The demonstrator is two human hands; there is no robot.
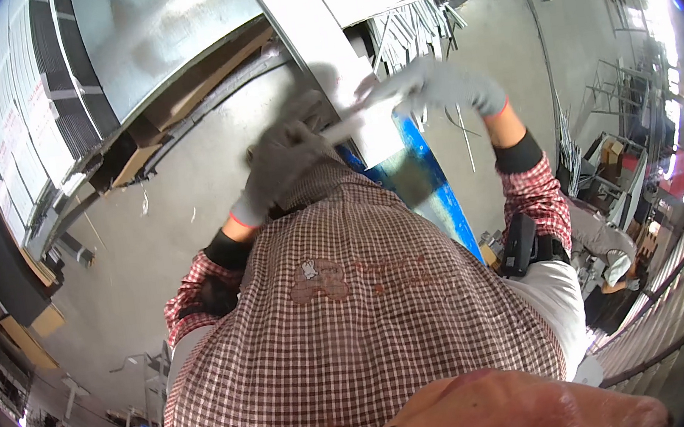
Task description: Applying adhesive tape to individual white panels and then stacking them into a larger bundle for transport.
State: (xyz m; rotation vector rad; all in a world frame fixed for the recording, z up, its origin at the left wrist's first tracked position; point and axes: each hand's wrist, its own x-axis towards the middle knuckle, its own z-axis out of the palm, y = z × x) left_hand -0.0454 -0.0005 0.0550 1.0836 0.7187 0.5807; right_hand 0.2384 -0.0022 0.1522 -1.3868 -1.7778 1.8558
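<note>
"How many of each, biggest first?"

"One checked apron (336,231) fills the middle. Then one broad metal sheet (166,30) at upper left, one banded stack (30,107) beside it, one long bright panel (292,15), one blue-edged bench (449,200), and one heap of thin strips (413,30) — too many and too tangled to count. Smallest is one pale strip (343,130)."

"Any writing?"

"Reddish lettering and a small rabbit figure on the apron's chest; reddish print on the stack's white side, too small to make out."

"And where's that pale strip?"

"Between the two gray-gloved hands, in front of the apron, near the bench's far end."

"How are the hands held?"

"Both arms reach forward, elbows out. The left hand (282,159) sits lower and nearer the body, its fingers curled round the strip. The right hand (444,86) is farther forward, stretched inward toward the strip's other end — blurred, so I can't tell whether its fingers are closed."
</note>
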